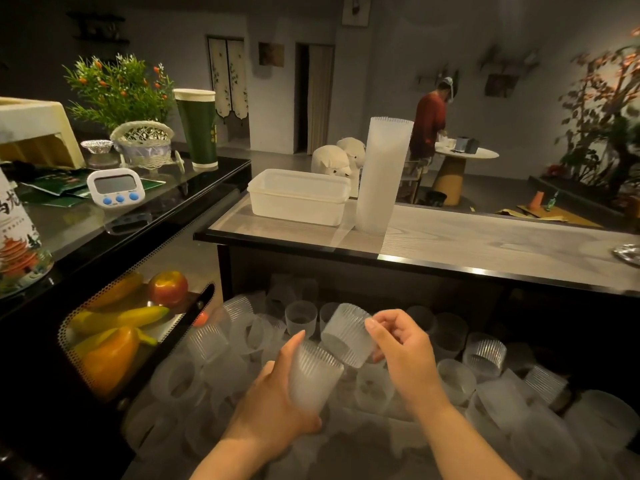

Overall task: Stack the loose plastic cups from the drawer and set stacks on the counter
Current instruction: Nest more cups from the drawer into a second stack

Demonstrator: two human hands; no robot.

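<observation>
My left hand (273,400) grips a frosted ribbed plastic cup (313,375), mouth tilted up to the right. Just above it, my right hand (401,348) pinches a second ribbed cup (346,332) by its rim; its base points down toward the first cup's mouth, and the two cups touch or nearly touch. Both are held over the open drawer (588,427), which is full of several loose frosted cups lying at all angles. A tall stack of cups (382,174) stands upright on the grey counter (485,240).
A white lidded plastic box (299,195) sits left of the tall stack. The black counter on the left holds a timer (114,190), a green paper cup (197,128) and a basket. Fruit lies in a case (121,327) below. A person stands at a far round table.
</observation>
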